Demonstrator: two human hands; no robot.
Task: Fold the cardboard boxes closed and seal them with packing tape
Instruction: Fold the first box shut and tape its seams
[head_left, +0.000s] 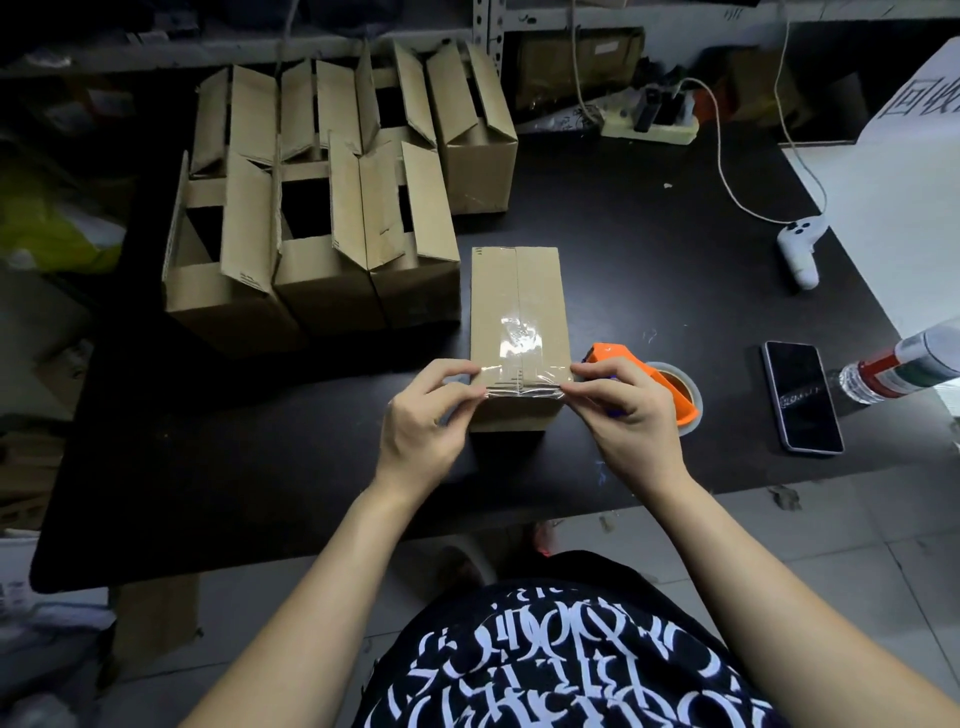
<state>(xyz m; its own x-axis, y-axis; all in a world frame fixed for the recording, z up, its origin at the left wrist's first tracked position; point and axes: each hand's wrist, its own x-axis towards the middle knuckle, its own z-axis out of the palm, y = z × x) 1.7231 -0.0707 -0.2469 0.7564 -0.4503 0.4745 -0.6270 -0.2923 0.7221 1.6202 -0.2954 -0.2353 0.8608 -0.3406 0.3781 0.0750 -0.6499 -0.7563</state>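
Tape strip (524, 391) is lying crosswise over the near top edge of the closed cardboard box (519, 291), at right angles to the box's long axis, which is running from the near edge of the bench (623, 234) toward its far edge. The left hand (426, 415) is pinching the strip's left end at the box's near-left corner, and the right hand (623, 410) is pinching the other end at the near-right corner, so both are equally near. The next move is probably pressing each end down its side wall. An orange tape dispenser (670, 384) is sitting just beside the box, behind the right hand.
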